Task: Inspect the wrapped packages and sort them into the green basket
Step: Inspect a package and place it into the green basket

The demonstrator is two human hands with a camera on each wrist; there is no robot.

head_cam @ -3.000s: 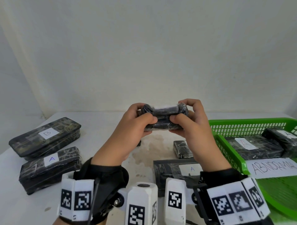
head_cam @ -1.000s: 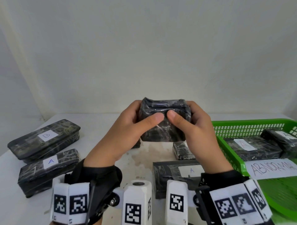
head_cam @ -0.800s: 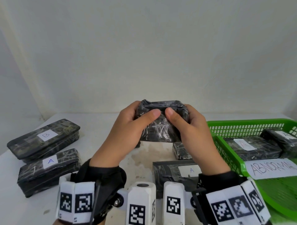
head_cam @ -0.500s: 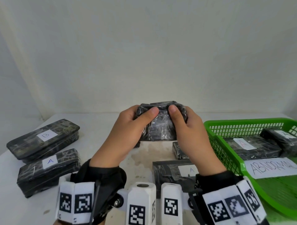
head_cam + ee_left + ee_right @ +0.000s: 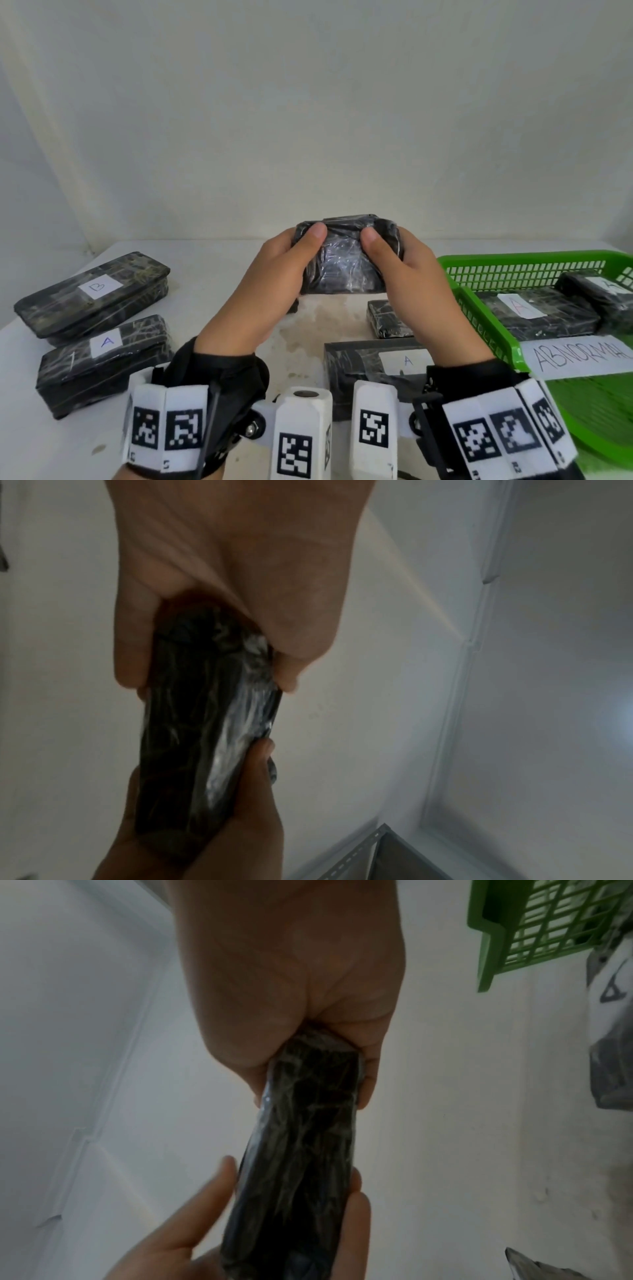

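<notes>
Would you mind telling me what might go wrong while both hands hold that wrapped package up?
The package, raised over the table, is gripped only at its ends by the left hand and right hand; its glossy film may slip. No label faces the head camera, so it might be mis-sorted into the green basket.

A white surface [image 5: 212, 284] runs back to a plain pale wall [image 5: 308, 120], with a brownish stain [image 5: 318, 322] near its middle. A white paper sign [image 5: 579, 356] hand-lettered "ABNORMAL" sits at the right. In the left wrist view, a grey perforated metal rail [image 5: 359, 853] shows at the bottom.
</notes>
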